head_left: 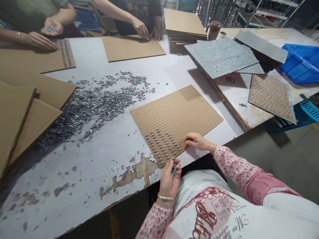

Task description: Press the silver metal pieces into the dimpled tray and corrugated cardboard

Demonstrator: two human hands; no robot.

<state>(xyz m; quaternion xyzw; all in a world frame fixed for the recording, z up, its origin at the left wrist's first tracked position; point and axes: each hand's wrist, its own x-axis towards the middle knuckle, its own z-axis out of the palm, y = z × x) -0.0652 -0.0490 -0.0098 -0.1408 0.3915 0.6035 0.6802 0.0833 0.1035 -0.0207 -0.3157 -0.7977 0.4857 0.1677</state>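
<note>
My left hand (169, 179), wearing a bangle, is cupped palm up with its fingers curled around a small heap of grey spindle-shaped pieces (174, 170). It is at the near corner of a grooved brown board (174, 111). Short rows of the same pieces (163, 146) lie along the grooves in the board's near left part. Beside those rows, my right hand (196, 141) rests over the board's near edge. Its thumb and fingertips are drawn together, and whatever they hold is hidden.
A large loose pile of grey pieces (99, 103) spreads over the white table (99, 166). Brown boards (27, 116) are stacked at left. Two people work across the table on boards (133, 48). Silvery ridged sheets (221, 56) and a blue crate (302, 61) are at right.
</note>
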